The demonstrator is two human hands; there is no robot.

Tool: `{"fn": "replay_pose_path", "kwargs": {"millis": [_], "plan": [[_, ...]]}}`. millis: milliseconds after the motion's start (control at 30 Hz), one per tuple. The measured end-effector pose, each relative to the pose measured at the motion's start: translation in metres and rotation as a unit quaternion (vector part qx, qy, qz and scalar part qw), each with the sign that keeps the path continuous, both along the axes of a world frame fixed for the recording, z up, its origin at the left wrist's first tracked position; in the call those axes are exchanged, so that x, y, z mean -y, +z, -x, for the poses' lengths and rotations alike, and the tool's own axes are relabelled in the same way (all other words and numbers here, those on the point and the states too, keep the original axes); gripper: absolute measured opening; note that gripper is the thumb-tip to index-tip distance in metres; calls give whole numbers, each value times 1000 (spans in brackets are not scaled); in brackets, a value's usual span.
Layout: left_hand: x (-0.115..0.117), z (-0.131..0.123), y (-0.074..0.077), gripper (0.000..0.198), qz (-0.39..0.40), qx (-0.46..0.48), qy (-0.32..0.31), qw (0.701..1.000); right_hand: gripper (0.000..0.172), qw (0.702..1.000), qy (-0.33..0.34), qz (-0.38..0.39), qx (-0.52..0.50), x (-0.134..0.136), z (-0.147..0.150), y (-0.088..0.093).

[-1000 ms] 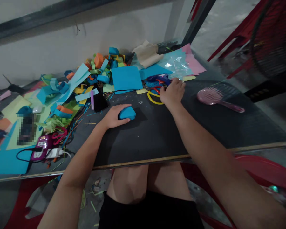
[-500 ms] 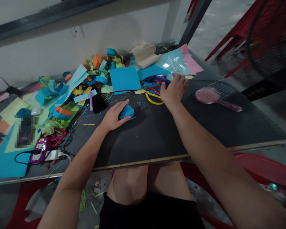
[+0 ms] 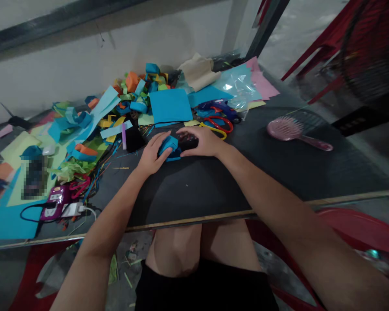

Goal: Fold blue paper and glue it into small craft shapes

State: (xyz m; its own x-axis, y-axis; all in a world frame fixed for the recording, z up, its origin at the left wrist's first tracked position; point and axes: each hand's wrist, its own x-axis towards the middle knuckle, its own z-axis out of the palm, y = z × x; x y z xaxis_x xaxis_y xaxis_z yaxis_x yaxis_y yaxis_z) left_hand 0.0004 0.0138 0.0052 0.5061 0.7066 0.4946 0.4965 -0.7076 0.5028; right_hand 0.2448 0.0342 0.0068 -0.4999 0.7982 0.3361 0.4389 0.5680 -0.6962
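My left hand (image 3: 153,155) is closed around a small folded blue paper piece (image 3: 171,144) on the dark tabletop. Just to the right of it, my right hand (image 3: 201,141) has its thumb and fingers curved apart, with nothing visible between them. Beyond the right wrist lie scissors with red handles (image 3: 225,123) and a yellow-handled pair (image 3: 222,133), next to a dark blue tool (image 3: 220,107) whose kind I cannot make out. A flat blue paper sheet (image 3: 171,107) lies behind both hands.
A heap of folded coloured paper pieces (image 3: 132,88) fills the back left. Paper sheets, a white plug (image 3: 71,210) and cables crowd the left side. At right are a pink hairbrush (image 3: 287,129) and a fan (image 3: 372,56). The table's front edge (image 3: 194,219) is near my knees.
My right hand has come left and nearer, from above the scissors to beside the blue paper piece. My left hand keeps the piece, which is lifted and tilted slightly.
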Motion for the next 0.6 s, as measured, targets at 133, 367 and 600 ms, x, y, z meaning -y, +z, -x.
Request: {"fn": "replay_pose_path", "kwargs": {"millis": [133,367,600], "plan": [[-3,1,-3,54,-21,-1,-30,999,69,999,16,42,-26,3,15,-3],[-1,0,0,56,-36,-19,-68,997,107,994,52,91,-43,-2,11,-10],[0,0,0,49,-60,-84,-91,991,102,996,40,80,-2,-1,15,-10]]}}
